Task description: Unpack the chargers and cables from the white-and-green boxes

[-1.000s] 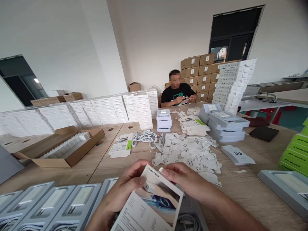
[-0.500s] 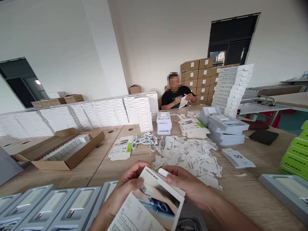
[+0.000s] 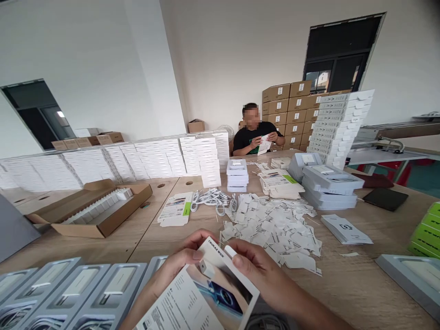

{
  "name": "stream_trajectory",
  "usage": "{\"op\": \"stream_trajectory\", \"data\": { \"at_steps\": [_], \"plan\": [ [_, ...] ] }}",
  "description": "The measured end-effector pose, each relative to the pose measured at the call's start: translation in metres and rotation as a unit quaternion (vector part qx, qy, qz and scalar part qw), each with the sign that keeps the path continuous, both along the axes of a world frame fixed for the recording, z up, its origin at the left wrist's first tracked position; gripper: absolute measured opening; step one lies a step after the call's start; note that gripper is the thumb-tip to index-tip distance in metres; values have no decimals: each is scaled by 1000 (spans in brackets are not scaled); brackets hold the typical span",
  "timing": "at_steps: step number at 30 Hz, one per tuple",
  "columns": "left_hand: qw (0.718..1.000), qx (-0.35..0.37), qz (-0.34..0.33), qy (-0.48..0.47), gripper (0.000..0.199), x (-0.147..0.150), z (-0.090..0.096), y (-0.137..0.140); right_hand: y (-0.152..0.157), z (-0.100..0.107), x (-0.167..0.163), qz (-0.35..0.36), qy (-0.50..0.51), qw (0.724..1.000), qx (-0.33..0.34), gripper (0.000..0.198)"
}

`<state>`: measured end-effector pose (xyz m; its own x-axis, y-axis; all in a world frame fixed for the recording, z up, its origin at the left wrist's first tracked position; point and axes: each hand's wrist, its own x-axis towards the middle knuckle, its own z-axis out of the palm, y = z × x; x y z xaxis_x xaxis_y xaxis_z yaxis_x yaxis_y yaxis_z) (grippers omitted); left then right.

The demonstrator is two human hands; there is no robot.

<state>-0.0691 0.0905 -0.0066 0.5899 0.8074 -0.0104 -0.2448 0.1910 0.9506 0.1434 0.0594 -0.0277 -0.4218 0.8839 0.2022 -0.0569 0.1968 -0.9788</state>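
Box (image 3: 197, 295) before cables (image 3: 211, 197), carton (image 3: 82, 231) left, booklets (image 3: 346, 229) right

The wooden table (image 3: 357, 284) carries an open cardboard box (image 3: 125, 213), white cables (image 3: 211, 197), a heap of paper scraps (image 3: 275, 224), grey trays (image 3: 405, 284) and leaflets (image 3: 345, 229).

Illumination: soft, diffuse, moderately bright; source not visible. The wall (image 3: 220, 59) reads grey, its upper left dimmer. The left window (image 3: 30, 110) is dark with one small bright glare spot; the right window (image 3: 343, 52) is dark but for a pale patch low down. Shadows faint on the tabletop (image 3: 151, 240), deeper beneath the printed box (image 3: 202, 298). The box's heading is sharp, fine print soft. Wide-angle stretch tilts both windows; top right corner vignetted. Pixelation masks the co-worker's (image 3: 259, 137) head.
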Motion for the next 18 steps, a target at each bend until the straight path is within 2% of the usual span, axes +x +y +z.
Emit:
{"op": "stream_trajectory", "data": {
  "at_steps": [3, 5, 9, 18],
  "plan": [
    [1000, -2, 0, 0, 32, 1, 2, -3, -2, 2, 0, -48, -26, 999, -3, 39],
    [1000, -4, 12, 3, 33, 2, 2, -7, 0, 1, 1, -76, -36, 995, -47, 42],
    [999, 7, 44, 15, 32, 5, 4, -14, 6, -7, 4, -66, -18, 987, -148, 48],
    [998, 16, 58, 24, 31, 7, 4, -17, 6, -10, 6, -86, 26, 969, -229, 52]
  ]
}}
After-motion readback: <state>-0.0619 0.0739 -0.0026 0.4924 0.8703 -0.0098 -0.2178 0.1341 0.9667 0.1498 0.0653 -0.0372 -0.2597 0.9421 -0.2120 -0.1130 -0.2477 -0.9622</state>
